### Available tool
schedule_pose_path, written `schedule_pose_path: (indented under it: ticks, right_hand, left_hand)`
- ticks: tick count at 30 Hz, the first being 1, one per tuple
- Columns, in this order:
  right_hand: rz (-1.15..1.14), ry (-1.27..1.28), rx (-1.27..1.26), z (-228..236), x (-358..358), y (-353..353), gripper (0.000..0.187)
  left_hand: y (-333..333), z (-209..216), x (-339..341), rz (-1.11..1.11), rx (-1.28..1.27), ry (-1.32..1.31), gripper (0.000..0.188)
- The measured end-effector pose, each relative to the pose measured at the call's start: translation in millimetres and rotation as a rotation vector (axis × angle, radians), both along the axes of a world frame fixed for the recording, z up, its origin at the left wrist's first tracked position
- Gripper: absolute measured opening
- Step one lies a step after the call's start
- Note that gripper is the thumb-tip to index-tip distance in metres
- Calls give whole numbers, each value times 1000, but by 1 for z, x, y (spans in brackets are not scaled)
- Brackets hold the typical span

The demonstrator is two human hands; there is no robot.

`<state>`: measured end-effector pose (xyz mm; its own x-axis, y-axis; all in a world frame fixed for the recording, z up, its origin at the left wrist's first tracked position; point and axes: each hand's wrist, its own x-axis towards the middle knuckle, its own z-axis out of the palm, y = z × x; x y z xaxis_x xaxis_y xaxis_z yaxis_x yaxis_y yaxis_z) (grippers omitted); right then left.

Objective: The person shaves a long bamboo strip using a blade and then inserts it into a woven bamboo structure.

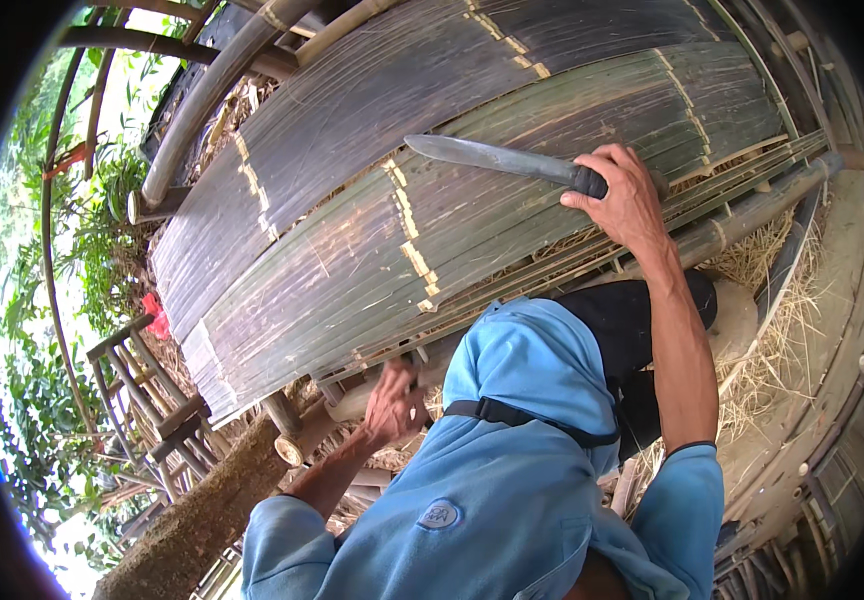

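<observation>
"Across the green bamboo sheet [332,275], what is the right hand [624,195] doing?"

"It holds a knife [497,159] by its dark handle, fingers wrapped round and thumb laid along the near side. The blade points left, its tip close to the seam where a second, greyer sheet [322,150] begins."

"Is the steel touching the bamboo?"

"I can't tell; it lies over the sheet as seen from above."

"And the left hand [392,405]?"

"Lower down, just beside the sheet's near edge, with the fingers bent. It's blurred, so I can't tell whether they close on anything."

"What are those pale marks?"

"Broken rows of yellowish patches [415,256] running across the slats of both sheets."

"What else is around?"

"A bamboo pole [772,205] runs along the near side at the right, beneath the right forearm, with loose straw [787,310] beyond. A thick log [202,520] slants up from the lower left, and green leaves [32,400] fill the far left."
</observation>
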<state>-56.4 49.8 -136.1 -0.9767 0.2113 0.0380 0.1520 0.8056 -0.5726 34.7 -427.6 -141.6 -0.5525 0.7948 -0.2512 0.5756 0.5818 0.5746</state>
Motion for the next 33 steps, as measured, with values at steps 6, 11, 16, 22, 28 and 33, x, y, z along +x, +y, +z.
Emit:
schedule_pose_path:
  ticks: [6, 11, 16, 22, 28, 33]
  right_hand:
    - [-52, 64, -2, 6, 2, -2, 45]
    - [52, 183, -23, 46, 14, -32, 33]
    - [234, -468, -232, 29, 60, -53, 36]
    - [264, -204, 19, -12, 66, -50, 47]
    - [323, -437, 68, -21, 61, -46, 59]
    - [303, -565, -8, -10, 56, -42, 59]
  left_hand:
    - [-15, 19, 20, -37, -430, -537, 6]
    - [-31, -20, 35, 305, -392, -241, 13]
    - [1, 1, -21, 668, -424, 127, 55]
    - [-66, -47, -15, 756, -562, 220, 69]
    - [-53, -45, 19, 907, -504, 33, 77]
    - [-50, -53, 25, 950, -483, 76, 80]
